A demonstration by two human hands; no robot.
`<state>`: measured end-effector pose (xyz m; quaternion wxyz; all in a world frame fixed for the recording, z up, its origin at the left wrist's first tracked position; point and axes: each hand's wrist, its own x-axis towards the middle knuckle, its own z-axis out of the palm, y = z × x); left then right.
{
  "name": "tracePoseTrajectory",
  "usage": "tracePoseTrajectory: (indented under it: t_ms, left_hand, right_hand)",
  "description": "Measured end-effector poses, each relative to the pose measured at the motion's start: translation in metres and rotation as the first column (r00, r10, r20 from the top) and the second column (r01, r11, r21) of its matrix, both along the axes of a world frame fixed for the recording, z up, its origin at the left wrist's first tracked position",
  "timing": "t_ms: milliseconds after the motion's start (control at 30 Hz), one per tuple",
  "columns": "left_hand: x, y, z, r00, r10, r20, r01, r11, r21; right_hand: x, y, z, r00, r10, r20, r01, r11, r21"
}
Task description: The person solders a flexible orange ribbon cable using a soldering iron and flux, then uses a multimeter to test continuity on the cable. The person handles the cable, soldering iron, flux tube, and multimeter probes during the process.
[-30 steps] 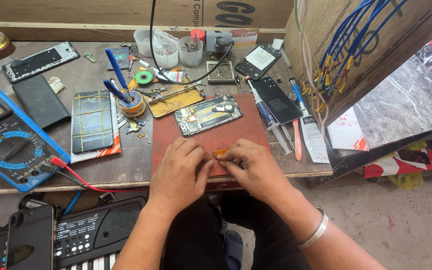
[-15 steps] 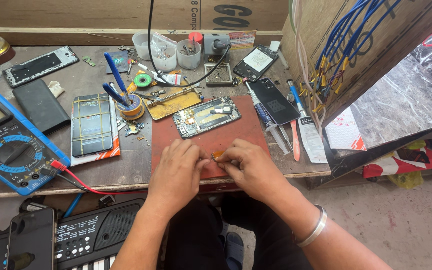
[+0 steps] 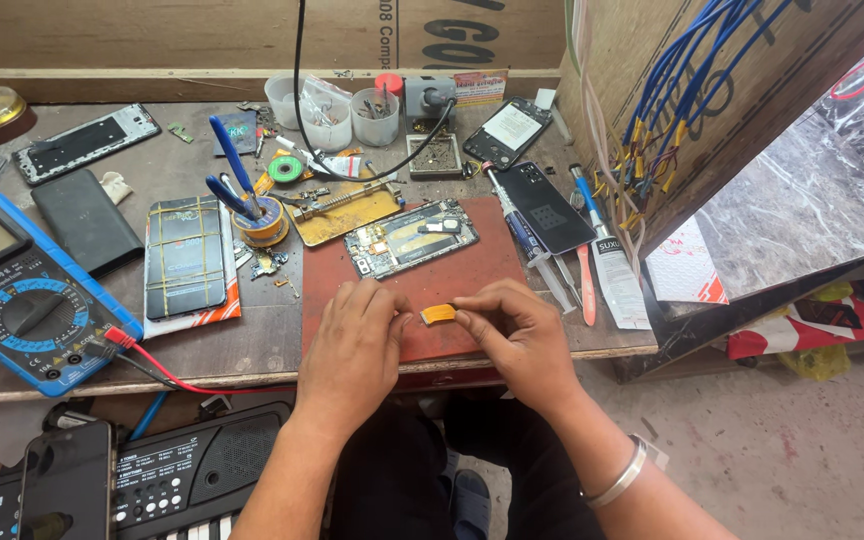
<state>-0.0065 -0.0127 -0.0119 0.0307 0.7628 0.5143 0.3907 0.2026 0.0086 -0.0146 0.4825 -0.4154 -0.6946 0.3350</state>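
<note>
Small orange flex strip [image 3: 439,314]: pinched between both hands, held just above the near edge of the red work mat [image 3: 472,262]. Left hand [image 3: 352,350] holds its left end, fingertips closed on it; right hand [image 3: 514,335] closed on its right end, thumb and forefinger. Strip sits level, spanning the gap between the two hands.

Handling, as judged: very light, thin, bendable. Likely creases or tears if folded sharply; any fine contacts on it would dislike finger pressure. Best held by the ends or edges with a light pinch, as here, not across the middle.

Outward from the strip:
- 12 o'clock: opened phone [image 3: 411,236], back off, internals showing, lying slantwise on the mat.
- 1 o'clock: dark phone [image 3: 545,207], face down; a syringe [image 3: 524,235] beside it, touching the mat's right edge.
- 2 o'clock: white tube [image 3: 613,270] and an orange-handled tool [image 3: 586,285], side by side.
- 10 o'clock: solder spool with blue-handled tweezers [image 3: 235,170] standing in it; battery pack [image 3: 185,257] bound with bands.
- 9 o'clock, well apart: blue multimeter [image 3: 22,300], red lead trailing along the tabletop [image 3: 252,345] edge.
- 7 o'clock, below the tabletop: small black keyboard [image 3: 182,480].
</note>
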Motion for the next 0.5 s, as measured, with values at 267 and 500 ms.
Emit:
tracePoseTrajectory:
  t_ms: [267,500]
  left_hand:
    - [-0.001,0.001,-0.003,0.996,0.019,0.089,-0.026,0.996,0.084]
    - [-0.028,0.017,-0.007,0.992,0.122,-0.019,-0.122,0.992,0.016]
  right_hand:
    - [-0.001,-0.002,-0.002,1.000,-0.010,0.019,0.007,0.993,0.114]
    - [-0.003,-0.004,0.000,1.000,-0.013,0.026,0.009,0.990,0.141]
